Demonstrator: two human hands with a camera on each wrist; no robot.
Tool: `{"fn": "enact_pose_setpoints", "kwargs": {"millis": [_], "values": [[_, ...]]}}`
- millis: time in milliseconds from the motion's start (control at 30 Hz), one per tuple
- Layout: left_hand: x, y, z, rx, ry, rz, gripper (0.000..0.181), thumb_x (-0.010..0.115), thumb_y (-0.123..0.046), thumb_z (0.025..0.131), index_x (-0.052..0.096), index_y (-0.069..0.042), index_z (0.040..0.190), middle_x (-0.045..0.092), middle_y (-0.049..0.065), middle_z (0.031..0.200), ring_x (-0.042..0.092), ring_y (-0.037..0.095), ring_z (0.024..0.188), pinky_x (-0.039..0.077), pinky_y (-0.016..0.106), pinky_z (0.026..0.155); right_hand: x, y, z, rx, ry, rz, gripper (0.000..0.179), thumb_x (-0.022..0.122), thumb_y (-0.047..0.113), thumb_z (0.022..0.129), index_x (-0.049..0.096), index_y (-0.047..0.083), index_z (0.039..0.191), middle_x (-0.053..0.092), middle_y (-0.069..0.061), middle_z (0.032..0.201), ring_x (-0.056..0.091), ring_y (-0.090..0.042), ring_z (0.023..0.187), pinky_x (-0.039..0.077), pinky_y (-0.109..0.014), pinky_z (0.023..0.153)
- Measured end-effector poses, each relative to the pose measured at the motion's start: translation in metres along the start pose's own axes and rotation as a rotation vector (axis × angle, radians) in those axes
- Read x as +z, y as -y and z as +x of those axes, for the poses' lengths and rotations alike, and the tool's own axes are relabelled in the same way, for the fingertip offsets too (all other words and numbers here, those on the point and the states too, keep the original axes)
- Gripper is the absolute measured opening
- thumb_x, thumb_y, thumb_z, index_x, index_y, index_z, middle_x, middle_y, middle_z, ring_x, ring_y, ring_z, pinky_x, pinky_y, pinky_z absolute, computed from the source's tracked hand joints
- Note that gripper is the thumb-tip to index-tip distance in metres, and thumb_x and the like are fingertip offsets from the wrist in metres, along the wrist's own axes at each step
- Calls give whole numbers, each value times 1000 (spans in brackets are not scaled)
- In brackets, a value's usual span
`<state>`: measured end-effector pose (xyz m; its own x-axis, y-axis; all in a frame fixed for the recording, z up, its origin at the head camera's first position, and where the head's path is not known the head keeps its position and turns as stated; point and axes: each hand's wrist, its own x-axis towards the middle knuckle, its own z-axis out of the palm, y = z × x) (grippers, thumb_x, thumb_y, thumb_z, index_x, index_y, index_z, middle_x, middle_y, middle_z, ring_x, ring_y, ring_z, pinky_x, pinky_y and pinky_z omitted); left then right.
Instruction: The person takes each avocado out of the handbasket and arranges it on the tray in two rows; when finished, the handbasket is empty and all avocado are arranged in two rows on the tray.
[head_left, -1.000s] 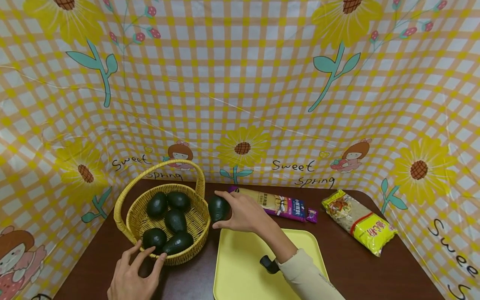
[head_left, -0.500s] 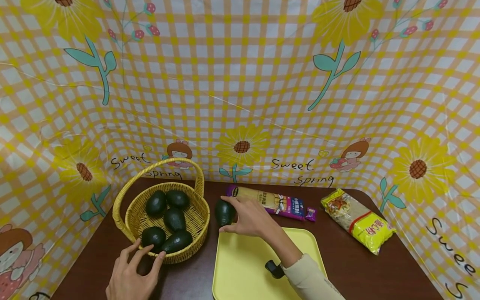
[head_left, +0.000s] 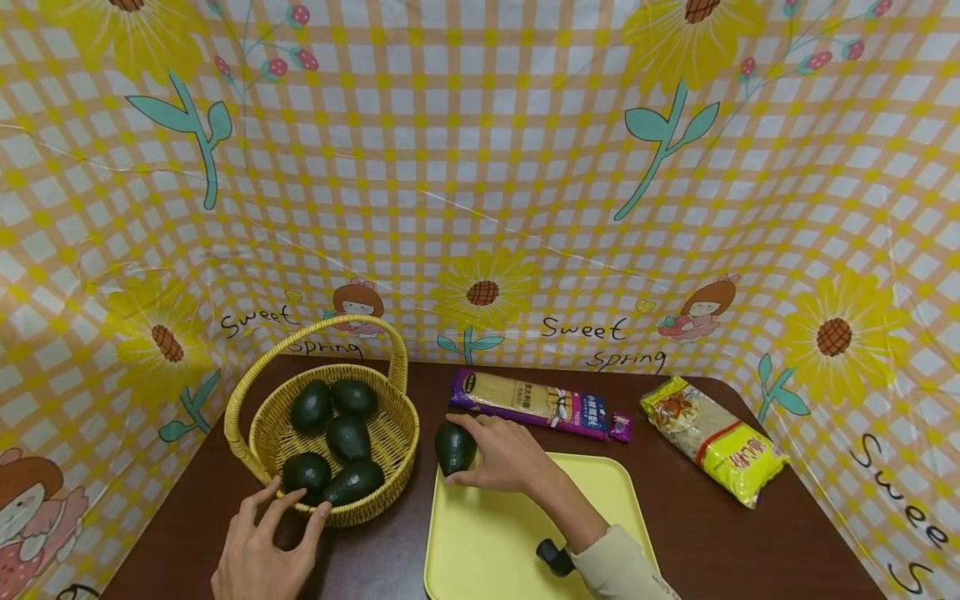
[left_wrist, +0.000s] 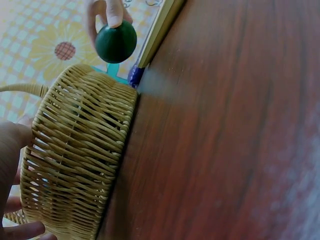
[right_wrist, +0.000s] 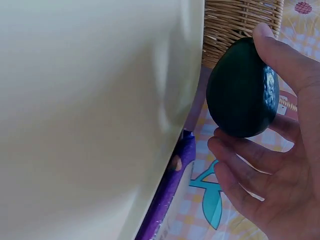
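My right hand [head_left: 504, 454] holds a dark green avocado [head_left: 454, 448] between thumb and fingers, just above the left back corner of the yellow tray [head_left: 480, 550]. In the right wrist view the thumb lies along the top of the avocado [right_wrist: 241, 92], with fingers below it. My left hand [head_left: 262, 542] is at the front of the wicker basket [head_left: 386, 504], its spread, slightly bent fingertips touching the rim. Several avocados [head_left: 348, 438] lie inside the basket. In the left wrist view the basket [left_wrist: 80, 150] stands upright, and the left hand [left_wrist: 10, 155] is partly cut off.
A purple-ended pasta pack [head_left: 532, 404] lies behind the tray. A yellow bag of dry food [head_left: 716, 442] lies to the right on the brown table [head_left: 757, 550]. A checked, flower-printed cloth [head_left: 480, 167] hangs behind. The basket's tall handle [head_left: 307, 333] arches over its far left side.
My right hand has carried the avocado away from the basket's right side, rightward and toward me, to the tray's back left corner. The left hand has stayed at the basket rim.
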<state>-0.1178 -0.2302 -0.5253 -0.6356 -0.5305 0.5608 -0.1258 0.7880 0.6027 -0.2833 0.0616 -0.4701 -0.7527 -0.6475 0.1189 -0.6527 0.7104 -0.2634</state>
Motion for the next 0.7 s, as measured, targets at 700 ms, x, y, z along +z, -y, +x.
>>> {"fn": "enact_pose_setpoints", "kwargs": {"millis": [700], "values": [[-1,-2,1,-35,16,15,38,97,-41,79,86,-16,105,72,7,129,67,38,106,52,75,68,17,-2,-7,15,52,11,95,87,65,83,54,18,159,72,-15,131,73,-31,105,59,-41,72]]}}
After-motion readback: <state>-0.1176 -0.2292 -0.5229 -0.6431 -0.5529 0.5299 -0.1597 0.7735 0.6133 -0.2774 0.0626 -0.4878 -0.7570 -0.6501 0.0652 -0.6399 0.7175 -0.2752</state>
